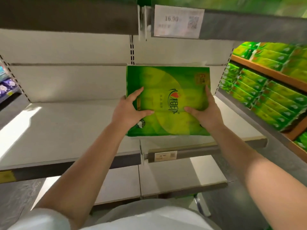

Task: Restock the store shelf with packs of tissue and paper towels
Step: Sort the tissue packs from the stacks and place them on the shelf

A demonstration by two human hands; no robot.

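A flat green pack of tissue [167,83] with a red and black logo lies over the white middle shelf [66,130], its near edge level with the shelf's front rail. My left hand [129,112] grips the pack's left side, thumb across the top face. My right hand [202,112] grips the right side the same way, thumb pointing inward. Both forearms reach forward from the bottom of the view.
Several stacked green tissue packs [265,90] fill wooden shelves at the right. A price tag [178,20] reading 16.90 hangs on the upper shelf rail. A lower white shelf [174,176] juts out beneath. Purple packs [6,87] sit at the far left.
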